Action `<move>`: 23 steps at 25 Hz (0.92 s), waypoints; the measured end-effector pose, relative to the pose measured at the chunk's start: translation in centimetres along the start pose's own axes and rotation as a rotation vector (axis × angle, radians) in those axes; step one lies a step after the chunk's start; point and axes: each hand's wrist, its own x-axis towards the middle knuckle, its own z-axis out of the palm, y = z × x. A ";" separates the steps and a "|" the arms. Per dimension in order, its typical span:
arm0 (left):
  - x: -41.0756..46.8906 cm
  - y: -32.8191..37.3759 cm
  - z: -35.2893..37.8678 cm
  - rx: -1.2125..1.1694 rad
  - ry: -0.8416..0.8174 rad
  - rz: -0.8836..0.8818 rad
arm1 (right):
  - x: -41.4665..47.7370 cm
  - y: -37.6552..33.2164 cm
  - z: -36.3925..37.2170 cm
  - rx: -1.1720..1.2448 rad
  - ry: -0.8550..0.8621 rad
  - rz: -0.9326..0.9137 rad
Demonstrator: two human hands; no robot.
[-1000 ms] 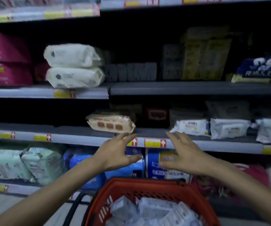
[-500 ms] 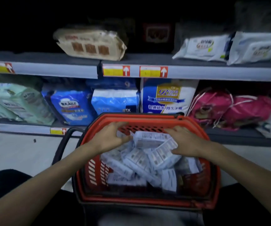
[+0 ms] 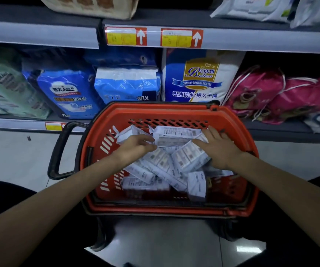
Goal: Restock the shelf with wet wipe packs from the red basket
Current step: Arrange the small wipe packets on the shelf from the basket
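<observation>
The wet wipe packs (image 3: pixel 159 166) lie in a loose, overlapping heap inside the red basket (image 3: pixel 167 110), which stands on the floor below the shelf (image 3: pixel 232 38); both hands are down in the basket at its far end. The left hand (image 3: pixel 136 146) reaches to the left end of the topmost pack (image 3: pixel 176 135), its fingers (image 3: pixel 149 140) close together against the wrapper; whether they have pinched it I cannot tell, as the thumb is hidden. The right hand (image 3: pixel 219 149) lies on that pack's right end with fingers spread and nearly straight, gripping nothing. The packs look light, soft and slick-wrapped, likely to sag and slide; a hold across the short ends, thumb beneath, should serve best.
</observation>
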 end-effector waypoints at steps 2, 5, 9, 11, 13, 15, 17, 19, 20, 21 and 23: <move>-0.1 -0.2 0.5 0.024 -0.021 -0.009 | 0.2 -0.1 0.1 -0.032 0.043 -0.006; -0.2 -0.6 1.0 0.025 -0.028 -0.020 | 0.1 -0.3 -0.8 -0.129 0.099 -0.054; -0.3 -0.8 0.7 -0.099 -0.028 -0.044 | -0.7 -0.5 -2.6 -0.084 0.293 -0.084; -0.4 -0.7 0.4 -0.183 0.016 -0.065 | -1.0 -0.5 -3.2 0.102 0.394 -0.055; -0.5 -0.5 0.1 -0.256 0.068 -0.070 | -1.6 -0.6 -3.5 0.462 0.479 0.003; -0.5 0.0 -0.5 -0.341 0.125 -0.081 | -2.0 -1.2 -4.3 0.862 0.515 0.047; -0.7 0.7 -1.1 -0.474 0.143 -0.101 | -2.3 -2.0 -5.7 1.197 0.503 0.056; -0.8 1.3 -1.5 -0.603 0.080 -0.097 | -3.0 -3.1 -7.1 1.442 0.403 0.052; -0.9 1.5 -1.5 -0.656 0.041 -0.086 | -3.3 -3.5 -7.5 1.530 0.330 0.061; -1.0 1.8 -1.4 -0.709 0.010 -0.071 | -3.6 -4.0 -7.8 1.596 0.257 0.069; -1.3 2.2 -1.3 -0.811 -0.009 -0.052 | -3.9 -4.4 -8.3 1.659 0.159 0.083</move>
